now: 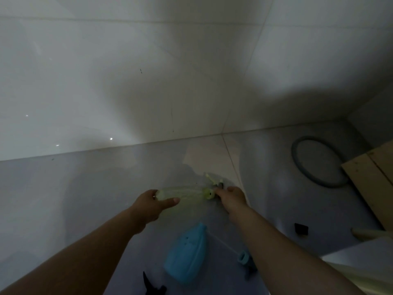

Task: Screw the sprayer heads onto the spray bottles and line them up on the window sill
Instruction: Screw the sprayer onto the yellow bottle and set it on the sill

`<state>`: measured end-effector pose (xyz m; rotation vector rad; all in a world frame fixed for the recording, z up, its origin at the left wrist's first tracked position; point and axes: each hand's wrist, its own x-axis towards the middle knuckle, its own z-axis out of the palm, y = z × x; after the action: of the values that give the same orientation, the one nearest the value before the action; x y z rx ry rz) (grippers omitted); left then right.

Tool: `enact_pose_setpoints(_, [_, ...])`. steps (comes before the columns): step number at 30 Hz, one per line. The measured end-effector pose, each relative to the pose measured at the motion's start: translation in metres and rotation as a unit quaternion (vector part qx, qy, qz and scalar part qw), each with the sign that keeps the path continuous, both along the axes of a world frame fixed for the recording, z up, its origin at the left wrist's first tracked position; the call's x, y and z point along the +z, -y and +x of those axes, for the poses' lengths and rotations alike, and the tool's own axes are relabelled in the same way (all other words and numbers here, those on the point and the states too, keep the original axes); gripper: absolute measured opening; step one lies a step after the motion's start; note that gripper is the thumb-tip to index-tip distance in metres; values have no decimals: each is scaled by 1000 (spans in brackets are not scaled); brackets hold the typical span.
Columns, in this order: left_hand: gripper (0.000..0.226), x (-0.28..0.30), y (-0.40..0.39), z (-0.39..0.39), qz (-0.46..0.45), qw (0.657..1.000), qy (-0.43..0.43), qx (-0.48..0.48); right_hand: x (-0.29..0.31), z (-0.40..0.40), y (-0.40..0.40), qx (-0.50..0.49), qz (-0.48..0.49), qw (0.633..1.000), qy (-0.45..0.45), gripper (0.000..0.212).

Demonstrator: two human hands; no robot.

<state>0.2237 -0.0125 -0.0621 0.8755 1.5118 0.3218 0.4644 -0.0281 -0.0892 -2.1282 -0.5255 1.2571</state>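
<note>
A pale yellow-green translucent spray bottle (182,193) lies sideways just above the tiled floor. My left hand (152,204) grips its base end. My right hand (230,195) is closed on the yellow-green sprayer head (212,184) at the bottle's neck. Nearer to me a blue spray bottle (186,254) lies on the floor without a head. Its blue sprayer head (244,259) with a thin dip tube lies to its right, partly hidden by my right forearm. A black sprayer head (152,285) lies at the bottom edge.
A white tiled wall (148,71) rises close ahead. A grey ring-shaped lid (316,161) lies on the floor at right, beside wooden boards (374,182). A small black piece (301,228) sits on the floor near the boards. The light is dim.
</note>
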Motion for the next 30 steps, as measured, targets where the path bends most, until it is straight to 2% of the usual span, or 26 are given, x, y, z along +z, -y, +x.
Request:
enact_pose_setpoints(2, [75,-1,-2,-3,-5,1000,11,7,-1,0,-1,-19,-21,999,-38,27])
enact_pose_setpoints(4, [82,0,-4,-7,-11,1000,26,10,1,1,-2,-43,-37,996,-75,33])
enact_pose_setpoints(8, [88,3,-7,-16,-9,999,52,11,8,-2,-8,-65,-30,991,-116,51])
enact_pose_setpoints(11, [96,9,-10,-24,-5,997,71,14,13,-7,-11,-62,-1,985,-164,30])
enact_pose_setpoints(14, [93,20,-11,-31,-2,995,95,18,24,-11,-15,-61,32,974,-217,15])
enact_pose_setpoints(16, [84,31,-13,-35,0,993,112,23,35,-14,-19,-70,53,964,-252,15])
enact_pose_setpoints(18, [64,47,-15,-40,12,991,130,26,52,-18,-24,-77,74,948,-300,7])
enact_pose_setpoints(20, [51,66,-16,-48,23,989,145,28,73,-24,-29,-57,102,941,-318,7])
enact_pose_setpoints(25, [53,106,-26,-70,63,984,164,29,131,-35,-43,20,169,930,-325,10])
enact_pose_setpoints(30, [38,164,-35,-101,132,963,232,34,210,-56,-58,99,207,915,-332,12])
